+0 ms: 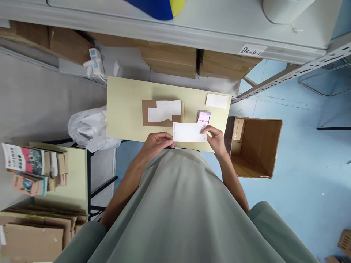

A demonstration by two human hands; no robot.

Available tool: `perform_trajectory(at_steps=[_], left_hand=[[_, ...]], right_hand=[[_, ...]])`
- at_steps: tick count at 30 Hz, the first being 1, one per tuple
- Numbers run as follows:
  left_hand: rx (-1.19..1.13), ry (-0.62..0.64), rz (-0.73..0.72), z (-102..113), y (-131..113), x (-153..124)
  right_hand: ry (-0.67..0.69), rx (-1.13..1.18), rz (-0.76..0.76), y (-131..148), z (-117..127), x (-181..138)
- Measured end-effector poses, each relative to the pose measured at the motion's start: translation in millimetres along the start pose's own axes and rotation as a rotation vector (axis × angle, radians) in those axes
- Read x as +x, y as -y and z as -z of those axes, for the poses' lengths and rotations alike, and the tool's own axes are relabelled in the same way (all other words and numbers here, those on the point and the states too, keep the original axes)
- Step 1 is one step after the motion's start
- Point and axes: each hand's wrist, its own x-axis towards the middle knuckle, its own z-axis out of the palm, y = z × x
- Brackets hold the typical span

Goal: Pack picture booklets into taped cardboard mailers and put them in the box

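A white rectangular sheet of paper (189, 132) is stretched between my two hands above the near edge of the pale yellow table (124, 106). My left hand (158, 144) pinches its left end, and my right hand (215, 138) grips its right end with thumb and fingers. Just beyond the sheet lies a phone (203, 117) with a lit screen, partly covered by the sheet. Left of the phone rests a flat brown cardboard piece (146, 114) with irregular white paper pieces (168, 109) on top. Another white sheet (216, 100) lies at the table's far right corner.
An open cardboard box (255, 146) stands on the floor at right. Shelving (175, 34) with boxes (170, 60) runs beyond the table. At left are a white plastic bag (87, 126), a power strip (96, 62), stacked books (27, 160) and flattened cardboard (33, 241).
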Motion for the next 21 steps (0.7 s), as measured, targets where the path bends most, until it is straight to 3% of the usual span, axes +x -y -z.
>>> perform_trajectory(at_steps=[4,7,11,16,21], left_hand=[[0.003,0.032,-0.017,-2.8,-9.4,-0.5],[0.008,0.056,-0.055,-6.4,-15.7,-0.5],[0.086,0.063,-0.131,-11.1,-19.0,-0.3],[0.166,0.104,-0.157,-12.2,-15.5,0.6],[0.183,0.141,-0.193,-4.3,-13.3,-0.1]], right_hand=[[0.049,-0.036,0.034,-1.6,1.8,2.8],[0.007,-0.169,0.070,2.0,-1.8,1.8],[-0.059,-0.292,0.132,25.3,-17.4,-6.1],[0.088,-0.253,0.180,63.6,-44.4,-16.3],[0.080,-0.266,0.146,75.4,-61.8,-16.0]])
